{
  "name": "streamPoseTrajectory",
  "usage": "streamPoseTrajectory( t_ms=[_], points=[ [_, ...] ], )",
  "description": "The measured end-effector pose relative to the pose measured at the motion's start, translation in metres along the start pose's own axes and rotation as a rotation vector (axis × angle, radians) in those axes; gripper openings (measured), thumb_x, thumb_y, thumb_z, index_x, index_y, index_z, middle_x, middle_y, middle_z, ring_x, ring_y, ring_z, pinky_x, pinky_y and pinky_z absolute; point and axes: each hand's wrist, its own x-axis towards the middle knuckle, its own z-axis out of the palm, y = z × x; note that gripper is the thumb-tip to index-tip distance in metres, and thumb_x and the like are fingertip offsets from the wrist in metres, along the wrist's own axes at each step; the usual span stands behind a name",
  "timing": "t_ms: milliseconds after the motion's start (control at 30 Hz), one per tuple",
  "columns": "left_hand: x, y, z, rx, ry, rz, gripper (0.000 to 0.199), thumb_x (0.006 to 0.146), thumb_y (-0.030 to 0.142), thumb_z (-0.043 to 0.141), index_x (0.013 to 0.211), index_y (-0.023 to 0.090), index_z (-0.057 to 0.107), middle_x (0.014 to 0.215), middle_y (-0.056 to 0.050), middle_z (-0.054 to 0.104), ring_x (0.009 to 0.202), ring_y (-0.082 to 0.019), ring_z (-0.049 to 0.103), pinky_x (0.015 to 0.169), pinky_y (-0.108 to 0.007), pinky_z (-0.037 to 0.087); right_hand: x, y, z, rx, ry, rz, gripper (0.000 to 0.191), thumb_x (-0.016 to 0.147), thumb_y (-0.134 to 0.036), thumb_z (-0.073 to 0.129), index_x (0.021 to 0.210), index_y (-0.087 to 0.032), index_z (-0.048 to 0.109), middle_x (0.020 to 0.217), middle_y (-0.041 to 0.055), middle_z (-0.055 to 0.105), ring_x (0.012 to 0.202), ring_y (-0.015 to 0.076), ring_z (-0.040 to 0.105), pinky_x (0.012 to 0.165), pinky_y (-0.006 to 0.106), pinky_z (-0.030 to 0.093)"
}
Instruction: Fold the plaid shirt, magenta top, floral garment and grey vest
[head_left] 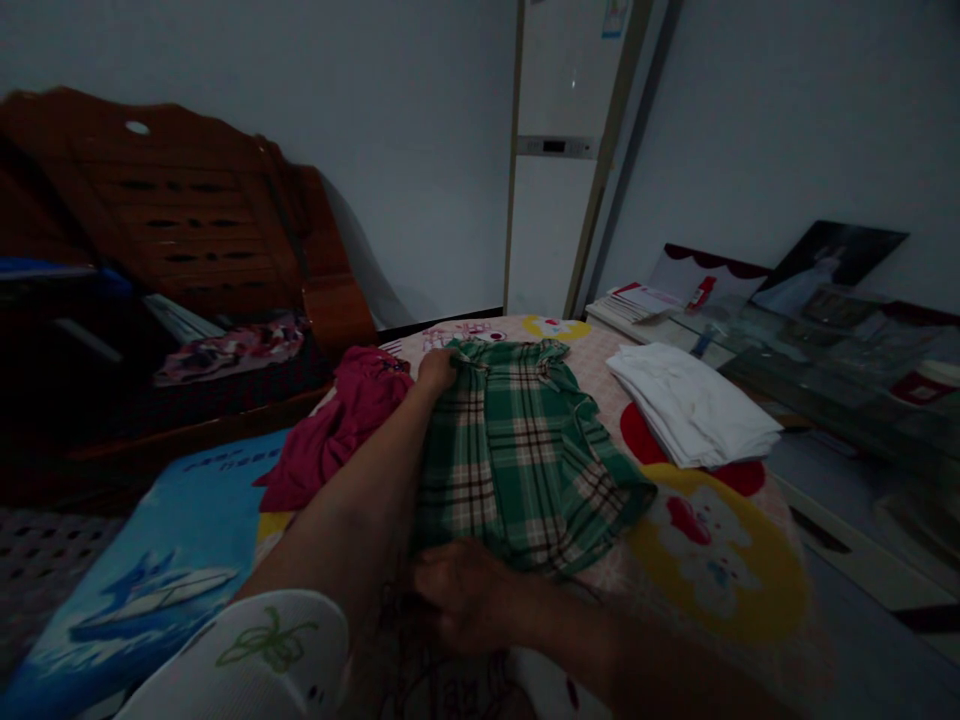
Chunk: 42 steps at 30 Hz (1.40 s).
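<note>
A green plaid garment (517, 450) with dark and pale stripes lies spread on a round table, its far edge gathered and ruffled. At its far left corner, my left hand (437, 370) is closed on the cloth. My right hand (465, 590) is curled at the near left edge, fingers pinched on the hem, partly lost in shadow. A crumpled magenta garment (337, 425) lies left of the plaid one, partly behind my left forearm. To the right sits a folded white cloth (694, 405).
The patterned tablecloth (720, 560) covers the table. A wooden bench (180, 220) with clothes on it stands at left, a blue picture-printed surface (172, 560) below it. On the right is a glass-topped cabinet (810, 375) with papers and a photo. A tall white appliance (555, 220) stands behind.
</note>
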Motion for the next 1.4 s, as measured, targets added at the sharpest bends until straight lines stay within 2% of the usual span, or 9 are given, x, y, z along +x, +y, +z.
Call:
streamPoseTrajectory(
  t_ms=[167, 333, 467, 600, 833, 1000, 1200, 1300, 1400],
  points=[
    [-0.018, 0.040, 0.022, 0.285, -0.074, 0.116, 0.025, 0.075, 0.007, 0.063, 0.099, 0.012, 0.066, 0.120, -0.014, 0.063, 0.127, -0.030, 0.050, 0.112, -0.040, 0.034, -0.007, 0.010, -0.017, 0.055, 0.199, 0.059, 0.010, 0.084, -0.019, 0.058, 0.082, -0.016, 0.067, 0.081, 0.0037, 0.071, 0.072, 0.0142, 0.062, 0.063, 0.023, 0.039],
    [-0.060, 0.071, 0.062, 0.647, -0.343, 0.318, 0.033, 0.087, 0.021, 0.056, 0.119, 0.012, 0.062, 0.126, -0.013, 0.063, 0.121, -0.025, 0.057, 0.105, -0.033, 0.043, -0.050, 0.050, -0.071, 0.003, 0.448, 0.429, 0.016, 0.083, -0.014, 0.056, 0.078, -0.017, 0.070, 0.074, 0.0015, 0.071, 0.066, 0.0132, 0.061, 0.062, 0.023, 0.037],
    [-0.101, 0.069, 0.094, 0.613, -0.439, 0.410, 0.037, 0.086, 0.023, 0.060, 0.121, 0.012, 0.061, 0.130, -0.013, 0.062, 0.123, -0.022, 0.057, 0.105, -0.029, 0.043, -0.099, 0.090, -0.109, -0.303, 0.549, 0.814, 0.013, 0.086, -0.026, 0.060, 0.087, -0.019, 0.072, 0.085, 0.0059, 0.074, 0.079, 0.0176, 0.066, 0.069, 0.025, 0.040],
    [-0.123, 0.053, 0.111, 0.587, -0.400, 0.519, 0.043, 0.093, 0.027, 0.051, 0.131, 0.009, 0.052, 0.142, -0.019, 0.050, 0.134, -0.027, 0.046, 0.112, -0.040, 0.036, -0.126, 0.115, -0.113, -0.458, 0.480, 1.022, 0.028, 0.087, -0.043, 0.062, 0.095, -0.018, 0.070, 0.092, 0.0094, 0.074, 0.088, 0.0221, 0.067, 0.074, 0.028, 0.043],
    [-0.121, 0.042, 0.115, 0.581, -0.379, 0.563, 0.044, 0.095, 0.030, 0.046, 0.134, 0.009, 0.050, 0.143, -0.020, 0.049, 0.135, -0.029, 0.045, 0.113, -0.045, 0.034, -0.132, 0.135, -0.099, -0.428, 0.415, 1.028, 0.013, 0.084, -0.024, 0.061, 0.086, -0.018, 0.071, 0.091, 0.0097, 0.074, 0.091, 0.0208, 0.067, 0.077, 0.027, 0.045],
    [-0.121, 0.039, 0.117, 0.541, -0.377, 0.552, 0.047, 0.093, 0.027, 0.049, 0.136, 0.008, 0.049, 0.144, -0.021, 0.048, 0.137, -0.030, 0.043, 0.114, -0.048, 0.032, -0.157, 0.154, -0.114, -0.124, 0.792, 1.091, 0.015, 0.076, -0.020, 0.058, 0.079, -0.016, 0.072, 0.076, 0.0043, 0.073, 0.073, 0.0167, 0.066, 0.067, 0.024, 0.046],
    [-0.116, 0.053, 0.103, 0.405, -0.416, 0.532, 0.043, 0.085, 0.018, 0.059, 0.127, 0.009, 0.059, 0.139, -0.019, 0.055, 0.131, -0.028, 0.050, 0.111, -0.043, 0.038, -0.191, 0.152, -0.134, -0.123, 1.155, 1.278, 0.020, 0.067, -0.021, 0.056, 0.075, -0.016, 0.074, 0.073, 0.0054, 0.073, 0.069, 0.0192, 0.066, 0.066, 0.026, 0.047],
    [-0.120, 0.078, 0.088, 0.234, -0.543, 0.569, 0.025, 0.083, 0.016, 0.060, 0.106, 0.015, 0.069, 0.113, -0.010, 0.070, 0.107, -0.022, 0.064, 0.095, -0.034, 0.048, -0.197, 0.144, -0.139, -0.200, 1.198, 1.317, 0.018, 0.065, -0.020, 0.056, 0.071, -0.018, 0.073, 0.073, 0.0069, 0.074, 0.072, 0.0211, 0.066, 0.067, 0.027, 0.047],
    [-0.139, 0.107, 0.079, -0.004, -0.873, 0.577, 0.016, 0.088, 0.021, 0.056, 0.091, 0.014, 0.069, 0.077, -0.002, 0.070, 0.069, -0.013, 0.066, 0.066, -0.021, 0.048, -0.198, 0.141, -0.141, -0.202, 1.226, 1.320, 0.015, 0.063, -0.019, 0.057, 0.066, -0.019, 0.072, 0.069, 0.0061, 0.073, 0.071, 0.0208, 0.066, 0.066, 0.027, 0.047]
  ],
)
